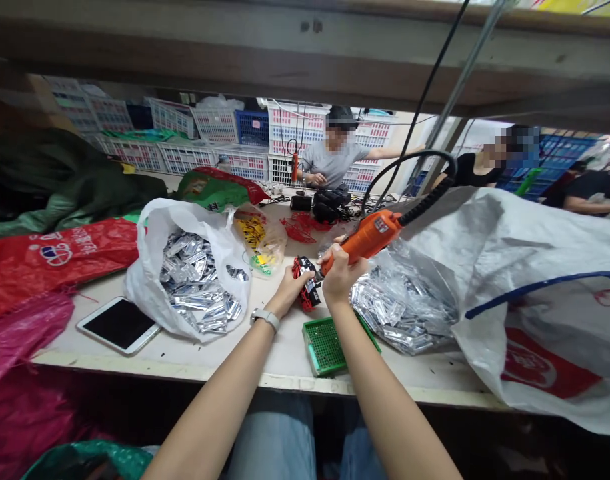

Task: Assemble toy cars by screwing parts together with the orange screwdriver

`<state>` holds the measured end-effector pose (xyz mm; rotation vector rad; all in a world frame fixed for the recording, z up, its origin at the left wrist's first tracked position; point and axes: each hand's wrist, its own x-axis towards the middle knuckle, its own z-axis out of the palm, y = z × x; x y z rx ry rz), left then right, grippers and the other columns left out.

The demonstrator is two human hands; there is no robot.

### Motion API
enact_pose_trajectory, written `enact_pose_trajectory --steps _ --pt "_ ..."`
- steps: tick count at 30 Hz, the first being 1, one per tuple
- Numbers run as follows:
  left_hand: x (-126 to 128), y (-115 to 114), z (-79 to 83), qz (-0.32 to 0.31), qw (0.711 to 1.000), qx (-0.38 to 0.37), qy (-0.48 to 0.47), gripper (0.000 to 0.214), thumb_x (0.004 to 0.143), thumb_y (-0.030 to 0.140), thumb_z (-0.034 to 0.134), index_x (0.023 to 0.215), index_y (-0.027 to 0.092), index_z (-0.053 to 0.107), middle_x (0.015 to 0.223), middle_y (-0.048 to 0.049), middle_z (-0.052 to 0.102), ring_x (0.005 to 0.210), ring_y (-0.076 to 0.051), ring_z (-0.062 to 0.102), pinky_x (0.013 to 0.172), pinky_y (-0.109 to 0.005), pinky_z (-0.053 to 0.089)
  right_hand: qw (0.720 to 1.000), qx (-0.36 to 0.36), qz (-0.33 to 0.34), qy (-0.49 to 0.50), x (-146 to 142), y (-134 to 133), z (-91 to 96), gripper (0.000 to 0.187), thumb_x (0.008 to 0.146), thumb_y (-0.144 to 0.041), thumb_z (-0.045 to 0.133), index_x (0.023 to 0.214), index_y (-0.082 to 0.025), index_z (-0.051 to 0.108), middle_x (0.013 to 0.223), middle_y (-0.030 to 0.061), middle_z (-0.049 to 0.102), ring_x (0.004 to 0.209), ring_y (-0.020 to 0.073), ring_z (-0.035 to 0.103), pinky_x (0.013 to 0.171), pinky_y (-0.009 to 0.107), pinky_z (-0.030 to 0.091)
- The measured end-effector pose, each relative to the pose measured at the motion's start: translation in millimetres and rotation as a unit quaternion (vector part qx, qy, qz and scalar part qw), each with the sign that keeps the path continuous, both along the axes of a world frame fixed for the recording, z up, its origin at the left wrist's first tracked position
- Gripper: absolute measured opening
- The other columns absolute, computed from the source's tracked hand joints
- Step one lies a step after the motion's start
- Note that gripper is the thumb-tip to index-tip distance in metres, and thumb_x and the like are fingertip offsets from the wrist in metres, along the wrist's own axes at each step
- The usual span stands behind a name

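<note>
My right hand (341, 272) is wrapped round an orange electric screwdriver (367, 239), tilted, its black cable rising from the back end. The screwdriver's tip points down and left at a small black-and-red part (307, 283); whether it touches is hard to see. Fingers of my left hand (291, 288) are closed on that part, holding it on or just above the table. Just below my right wrist sits a green perforated tray (326, 343), partly hidden by my forearm. Shiny metal pieces in clear plastic (402, 303) lie to the right of my hands.
A white sack of metal pieces (197, 283) and a tablet (119, 325) are on the left. Bags of yellow parts (252, 233) lie behind. A large white sack (525, 267) fills the right. Overhead runs a shelf beam (235, 47). Co-workers sit opposite, before stacked crates (185, 157).
</note>
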<state>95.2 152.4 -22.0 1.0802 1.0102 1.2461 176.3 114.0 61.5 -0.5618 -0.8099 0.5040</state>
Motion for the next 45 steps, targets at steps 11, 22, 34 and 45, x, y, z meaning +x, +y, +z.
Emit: enact_pose_trajectory --steps 11,22,34,45 --pt "2 0 -4.4 -0.009 1.0 0.029 -0.007 0.037 0.078 0.031 0.073 0.104 0.018 0.05 0.092 -0.0021 0.061 0.084 -0.018 0.062 0.083 -0.034 0.052 0.999 -0.041 0.019 -0.016 38 -27 9.9 0.022 0.07 -0.035 0.066 0.082 -0.018 0.059 0.043 -0.0092 0.052 0.034 0.0102 0.047 0.037 0.022 0.04" --pt "4 8 -11.2 -0.03 0.999 0.026 -0.005 0.045 0.074 0.04 0.074 0.105 0.019 0.05 0.093 -0.0027 0.063 0.086 -0.019 0.063 0.084 -0.034 0.053 0.989 -0.105 0.094 -0.054 50 -88 -25.1 0.02 0.073 -0.034 0.065 0.084 -0.019 0.061 0.045 -0.0072 0.052 0.033 0.0133 0.049 0.036 0.025 0.042" --pt "-5 13 -5.0 -0.093 0.994 -0.025 -0.045 0.056 0.066 0.049 0.078 0.105 0.02 0.05 0.085 -0.0011 0.063 0.079 -0.02 0.066 0.07 -0.032 0.053 0.981 -0.123 0.127 -0.08 40 -56 -17.1 0.023 0.074 -0.036 0.069 0.086 -0.017 0.062 0.047 -0.0061 0.056 0.036 0.0136 0.052 0.037 0.024 0.043" --pt "-4 16 -3.8 -0.085 0.99 -0.067 -0.094 0.062 0.062 0.049 0.081 0.108 0.02 0.048 0.089 -0.0004 0.063 0.079 -0.019 0.066 0.074 -0.034 0.055 0.944 -0.123 0.283 -0.119 61 4 -1.6 0.014 0.069 -0.03 0.061 0.078 -0.02 0.057 0.041 -0.0076 0.05 0.03 0.0103 0.046 0.032 0.019 0.036"
